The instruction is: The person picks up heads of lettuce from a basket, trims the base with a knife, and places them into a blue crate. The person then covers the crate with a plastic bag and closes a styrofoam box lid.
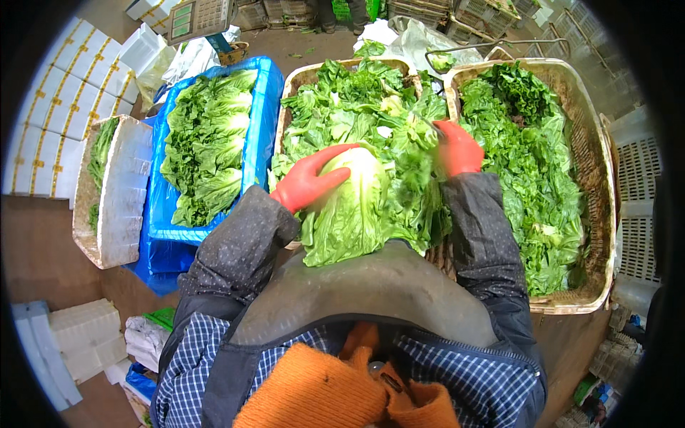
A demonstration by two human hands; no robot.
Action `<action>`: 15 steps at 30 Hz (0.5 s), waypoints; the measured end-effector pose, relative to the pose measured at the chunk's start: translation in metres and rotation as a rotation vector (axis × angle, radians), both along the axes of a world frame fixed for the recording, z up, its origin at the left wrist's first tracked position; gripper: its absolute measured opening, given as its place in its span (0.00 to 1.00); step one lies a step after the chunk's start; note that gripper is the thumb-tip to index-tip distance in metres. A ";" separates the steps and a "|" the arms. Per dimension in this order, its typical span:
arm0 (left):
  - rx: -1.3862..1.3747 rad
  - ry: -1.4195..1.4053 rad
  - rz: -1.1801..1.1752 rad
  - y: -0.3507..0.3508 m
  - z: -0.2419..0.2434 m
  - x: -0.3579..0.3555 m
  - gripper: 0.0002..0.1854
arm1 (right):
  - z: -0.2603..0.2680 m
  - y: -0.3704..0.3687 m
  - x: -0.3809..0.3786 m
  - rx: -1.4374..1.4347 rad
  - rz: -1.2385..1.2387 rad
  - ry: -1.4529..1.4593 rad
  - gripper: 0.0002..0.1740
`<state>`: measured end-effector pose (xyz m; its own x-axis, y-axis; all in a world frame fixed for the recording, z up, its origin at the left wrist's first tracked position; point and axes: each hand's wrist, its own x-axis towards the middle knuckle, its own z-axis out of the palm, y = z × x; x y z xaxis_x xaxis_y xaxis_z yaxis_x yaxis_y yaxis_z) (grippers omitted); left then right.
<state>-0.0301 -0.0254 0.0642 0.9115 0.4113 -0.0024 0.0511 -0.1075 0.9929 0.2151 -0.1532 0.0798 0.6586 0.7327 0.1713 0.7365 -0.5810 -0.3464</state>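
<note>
My left hand (pixel 313 179), in a red rubber glove, grips a head of leafy lettuce (pixel 356 198) near its pale base, thumb and fingers spread over it. The head rests at the near rim of the middle crate (pixel 288 93), its leaf tips towards my apron. My right hand (pixel 459 148), gloved alike, is closed over the crate's right side. A thin dark blade, apparently of a small knife (pixel 428 124), juts from it to the upper left; the handle is hidden in the fist. Loose lettuce leaves (pixel 348 115) fill the crate, and blurred green leaves hang below the right hand.
On the left, a blue-lined box (pixel 267 101) holds lettuce heads in a row, beside a white foam box (pixel 120 198). A right-hand crate (pixel 599 160) holds more leaves. A metal hook (pixel 497 43) lies behind. Foam boxes (pixel 59 107) and a scale (pixel 200 18) stand farther left.
</note>
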 end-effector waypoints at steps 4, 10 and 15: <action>0.367 0.004 -0.217 0.021 0.011 0.004 0.21 | -0.006 0.005 -0.012 0.500 0.569 0.546 0.23; 0.971 0.317 0.280 0.031 0.042 0.007 0.29 | -0.013 -0.005 -0.042 0.309 0.339 1.271 0.24; -0.230 0.074 -0.192 -0.034 0.014 0.001 0.56 | -0.034 -0.026 -0.012 0.296 0.530 1.486 0.28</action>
